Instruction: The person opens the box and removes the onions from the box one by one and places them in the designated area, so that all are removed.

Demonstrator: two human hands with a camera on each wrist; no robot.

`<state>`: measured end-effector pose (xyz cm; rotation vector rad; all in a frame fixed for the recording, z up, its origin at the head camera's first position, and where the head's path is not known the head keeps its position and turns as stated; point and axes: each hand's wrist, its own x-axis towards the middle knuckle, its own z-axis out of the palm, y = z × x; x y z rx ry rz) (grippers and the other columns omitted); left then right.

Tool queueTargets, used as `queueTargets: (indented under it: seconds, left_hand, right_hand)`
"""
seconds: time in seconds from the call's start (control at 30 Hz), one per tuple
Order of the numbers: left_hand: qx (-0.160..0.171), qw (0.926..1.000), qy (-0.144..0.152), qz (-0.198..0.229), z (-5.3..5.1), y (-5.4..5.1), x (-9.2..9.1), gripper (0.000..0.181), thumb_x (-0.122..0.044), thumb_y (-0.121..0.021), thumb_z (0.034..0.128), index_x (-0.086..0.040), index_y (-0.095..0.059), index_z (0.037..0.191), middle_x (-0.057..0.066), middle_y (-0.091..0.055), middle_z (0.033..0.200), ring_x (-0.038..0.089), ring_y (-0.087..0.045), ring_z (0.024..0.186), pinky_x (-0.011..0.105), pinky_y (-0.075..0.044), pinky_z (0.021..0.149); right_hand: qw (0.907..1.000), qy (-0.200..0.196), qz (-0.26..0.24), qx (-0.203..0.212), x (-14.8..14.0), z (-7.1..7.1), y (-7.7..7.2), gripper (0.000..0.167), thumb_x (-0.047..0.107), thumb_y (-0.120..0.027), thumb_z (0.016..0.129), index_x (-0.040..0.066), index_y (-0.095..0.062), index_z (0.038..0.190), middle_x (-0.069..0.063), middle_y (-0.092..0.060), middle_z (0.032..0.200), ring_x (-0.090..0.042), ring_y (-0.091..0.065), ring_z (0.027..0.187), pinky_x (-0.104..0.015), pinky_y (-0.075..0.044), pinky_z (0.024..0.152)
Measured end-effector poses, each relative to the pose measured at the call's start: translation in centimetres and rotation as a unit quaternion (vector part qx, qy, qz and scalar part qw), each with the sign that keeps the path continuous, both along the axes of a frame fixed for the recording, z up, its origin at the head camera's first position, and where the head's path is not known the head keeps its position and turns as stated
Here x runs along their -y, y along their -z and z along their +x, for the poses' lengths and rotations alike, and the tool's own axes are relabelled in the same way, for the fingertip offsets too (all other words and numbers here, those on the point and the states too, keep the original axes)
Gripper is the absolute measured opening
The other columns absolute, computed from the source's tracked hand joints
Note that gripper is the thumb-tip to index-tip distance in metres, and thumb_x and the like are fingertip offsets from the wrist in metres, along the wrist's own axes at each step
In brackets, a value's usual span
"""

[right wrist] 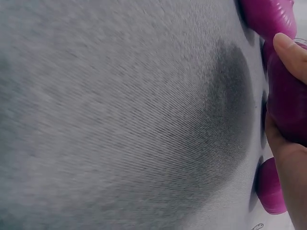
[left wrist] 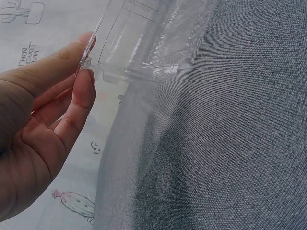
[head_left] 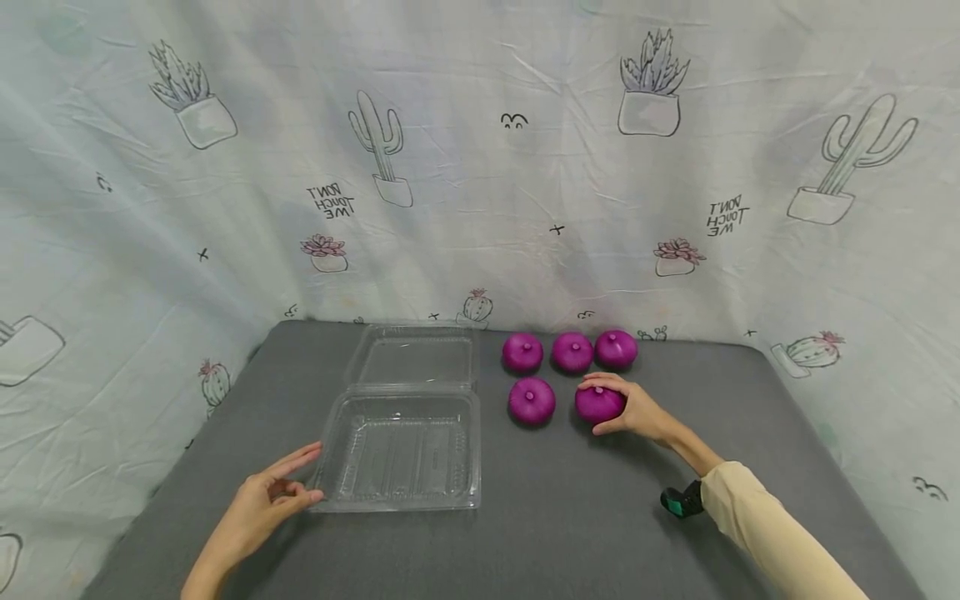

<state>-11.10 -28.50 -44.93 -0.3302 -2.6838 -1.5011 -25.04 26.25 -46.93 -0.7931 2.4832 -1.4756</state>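
A clear plastic clamshell box [head_left: 402,505] lies on the grey cloth with its lid folded back. At the box's left edge is my left hand [head_left: 253,510]; in the left wrist view its thumb and fingers pinch the clear rim [left wrist: 86,60]. My right hand [head_left: 636,410] grips a round purple onion [head_left: 597,406] with a small stem, thumb on the near side and fingers over the far side. Part of that onion is hidden behind the hand. Just to its left sits another purple onion [head_left: 532,402].
Behind these, along the back, stand three more purple onions, with one [head_left: 522,353] at the left, one [head_left: 572,352] in the middle and one [head_left: 617,349] at the right. A printed curtain [head_left: 450,167] hangs around the grey tabletop [head_left: 555,533]. A black wrist device [head_left: 682,500] is at the right sleeve.
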Motion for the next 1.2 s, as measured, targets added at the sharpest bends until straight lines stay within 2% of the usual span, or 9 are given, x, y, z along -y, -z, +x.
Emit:
queueTargets:
  seconds: [0.07, 0.17, 0.33, 0.57, 0.8, 1.0, 1.13, 1.2]
  left_hand:
    - [0.002, 1.0, -0.002, 0.002, 0.0, 0.0, 0.0, 0.057, -0.007, -0.074, 0.0823, 0.005, -0.052, 0.134, -0.016, -0.051, 0.135, 0.009, -0.059, 0.066, 0.025, -0.049, 0.059]
    - [0.005, 1.0, -0.003, 0.006, 0.0, 0.0, -0.1, 0.057, -0.007, -0.074, 0.0821, 0.005, -0.052, 0.134, -0.027, -0.047, 0.13, 0.009, -0.058, 0.067, 0.025, -0.048, 0.058]
    - [0.007, 1.0, -0.005, 0.004, -0.1, 0.0, -0.2, 0.057, -0.007, -0.074, 0.0821, 0.005, -0.053, 0.134, -0.024, -0.048, 0.131, 0.008, -0.057, 0.066, 0.025, -0.048, 0.058]
    - [0.01, 0.9999, -0.011, -0.002, -0.1, 0.0, -0.3, 0.057, -0.01, -0.075, 0.0816, 0.004, -0.054, 0.133, -0.025, -0.048, 0.13, 0.008, -0.057, 0.066, 0.025, -0.048, 0.057]
    - [-0.001, 1.0, 0.001, 0.003, -0.2, 0.0, -0.2, 0.056, -0.008, -0.074, 0.0825, 0.005, -0.053, 0.133, -0.027, -0.047, 0.131, 0.008, -0.058, 0.067, 0.025, -0.048, 0.058]
    - [-0.025, 0.9996, 0.004, -0.013, -0.3, 0.0, -0.4, 0.056, -0.007, -0.074, 0.0817, 0.006, -0.054, 0.132, -0.01, -0.054, 0.135, 0.007, -0.056, 0.063, 0.024, -0.046, 0.054]
    - [-0.034, 0.9969, -0.021, -0.068, -0.3, -0.3, -0.5, 0.059, -0.011, -0.078, 0.0777, 0.001, -0.056, 0.132, 0.007, -0.056, 0.134, 0.005, -0.057, 0.07, 0.024, -0.048, 0.058]
    - [-0.045, 0.9927, -0.028, -0.109, -0.2, -0.6, -0.6, 0.062, -0.013, -0.08, 0.0761, -0.001, -0.056, 0.132, 0.016, -0.054, 0.134, 0.011, -0.062, 0.08, 0.028, -0.051, 0.064]
  right_hand:
    - [1.0, 0.006, 0.004, -0.003, 0.1, -0.5, 0.0, 0.062, 0.001, -0.084, 0.07, 0.008, -0.06, 0.126, -0.022, -0.042, 0.14, -0.033, -0.032, 0.131, -0.027, -0.045, 0.088]
    - [0.9999, 0.015, 0.008, -0.004, 0.4, -1.0, 0.1, 0.063, 0.001, -0.085, 0.069, 0.008, -0.06, 0.126, -0.021, -0.041, 0.14, -0.034, -0.035, 0.128, -0.027, -0.045, 0.088]
    - [0.9997, 0.018, 0.006, -0.018, 1.0, -1.4, 0.5, 0.064, 0.002, -0.086, 0.068, 0.003, -0.059, 0.126, -0.021, -0.043, 0.138, -0.031, -0.044, 0.119, -0.031, -0.045, 0.088]
    - [0.9992, 0.034, 0.005, -0.019, 1.5, -1.2, 1.4, 0.069, 0.005, -0.089, 0.065, 0.0, -0.058, 0.126, -0.022, -0.044, 0.138, -0.036, -0.037, 0.127, -0.047, -0.042, 0.092]
    - [0.9993, 0.03, 0.011, -0.02, 1.7, -1.4, 1.5, 0.074, 0.004, -0.088, 0.064, -0.002, -0.056, 0.13, -0.022, -0.042, 0.139, -0.036, -0.037, 0.128, -0.045, -0.042, 0.092]
    - [0.9992, 0.02, 0.027, -0.022, 1.6, -1.3, 1.4, 0.081, 0.005, -0.089, 0.064, -0.002, -0.051, 0.135, -0.023, -0.039, 0.142, -0.038, -0.034, 0.131, -0.051, -0.04, 0.094]
    - [0.9988, 0.029, 0.027, -0.03, 1.4, -1.1, 1.6, 0.088, 0.007, -0.091, 0.061, -0.002, -0.048, 0.137, -0.023, -0.038, 0.145, -0.039, -0.031, 0.135, -0.053, -0.036, 0.098]
    - [0.9989, 0.034, 0.016, -0.027, 1.3, -1.0, 1.5, 0.09, 0.007, -0.091, 0.06, -0.002, -0.047, 0.138, -0.022, -0.036, 0.147, -0.039, -0.028, 0.137, -0.054, -0.033, 0.101]
